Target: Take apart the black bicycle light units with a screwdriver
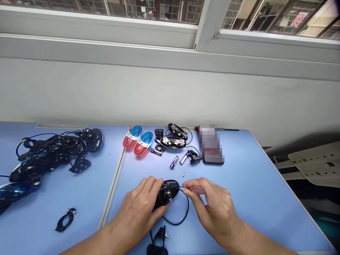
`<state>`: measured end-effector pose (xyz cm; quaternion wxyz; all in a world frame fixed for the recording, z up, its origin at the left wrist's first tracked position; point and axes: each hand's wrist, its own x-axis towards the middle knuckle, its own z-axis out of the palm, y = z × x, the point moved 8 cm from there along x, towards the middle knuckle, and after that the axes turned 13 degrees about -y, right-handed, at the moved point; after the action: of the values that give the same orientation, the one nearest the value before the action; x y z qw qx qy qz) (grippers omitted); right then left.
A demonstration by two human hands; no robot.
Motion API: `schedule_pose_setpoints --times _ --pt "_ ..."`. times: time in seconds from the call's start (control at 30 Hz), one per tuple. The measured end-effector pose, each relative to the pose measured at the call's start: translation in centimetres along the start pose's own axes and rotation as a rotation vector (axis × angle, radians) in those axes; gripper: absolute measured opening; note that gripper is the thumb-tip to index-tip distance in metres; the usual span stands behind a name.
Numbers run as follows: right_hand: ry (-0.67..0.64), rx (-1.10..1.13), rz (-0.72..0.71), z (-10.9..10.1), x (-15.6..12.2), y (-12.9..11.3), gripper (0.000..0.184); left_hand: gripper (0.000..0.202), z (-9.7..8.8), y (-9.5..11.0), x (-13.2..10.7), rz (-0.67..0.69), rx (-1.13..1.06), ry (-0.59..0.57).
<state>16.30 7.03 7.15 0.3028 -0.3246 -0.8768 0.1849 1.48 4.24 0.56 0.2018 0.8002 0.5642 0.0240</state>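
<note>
My left hand [139,203] grips a black oval casing [172,187] from its left side and steadies it on the blue table. A small bracket sits on the casing's upper face. In my right hand [216,205] is a slim screwdriver [197,190] with a clear reddish handle, pinched between thumb and fingers. Its shaft points left, and the tip meets the casing's right end. A black cable [187,209] loops out beneath the casing, and near the front edge lies a black clamp with a control box [158,244]. Loose screws [183,174] lie just beyond.
Red-and-blue lens covers [143,143], opened black casings [173,142], several batteries [174,162] and a black control box [196,159] lie toward the back. A phone [213,152] is right of them. Cabled black lights [53,156] and a loose clamp [65,220] occupy the left table.
</note>
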Motion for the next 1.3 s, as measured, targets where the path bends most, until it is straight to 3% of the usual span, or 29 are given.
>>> schedule_pose_setpoints --times 0.1,0.5,0.63,0.8,0.93,1.17,1.23,1.3 --pt "-0.070 0.018 -0.052 0.1 0.3 -0.1 0.011 0.046 -0.2 -0.1 0.1 0.033 -0.036 -0.012" --pt "-0.645 0.259 -0.348 1.1 1.8 -1.2 0.022 0.058 -1.6 -1.5 0.7 0.265 -0.258 -0.195" --pt "-0.845 0.330 -0.324 1.4 2.6 -1.7 0.029 0.057 -1.7 -1.7 0.7 0.334 -0.322 -0.247" --pt "-1.075 0.378 -0.171 1.7 3.7 -1.0 0.029 0.055 -1.5 -1.2 0.8 0.330 -0.325 -0.336" --pt "-1.033 0.388 -0.057 1.8 3.9 -0.6 0.016 0.061 -1.6 -0.3 0.9 0.298 -0.308 -0.330" --pt "-0.597 0.254 0.264 1.2 2.5 2.4 0.007 0.052 -1.2 -0.2 1.0 0.207 -0.302 -0.219" --pt "-0.573 0.230 0.273 0.9 2.3 2.6 0.005 0.049 -1.1 -0.2 1.0 0.204 -0.277 -0.208" --pt "-0.657 0.245 0.178 1.0 2.5 1.8 0.005 0.046 -1.1 -0.1 1.0 0.215 -0.267 -0.227"
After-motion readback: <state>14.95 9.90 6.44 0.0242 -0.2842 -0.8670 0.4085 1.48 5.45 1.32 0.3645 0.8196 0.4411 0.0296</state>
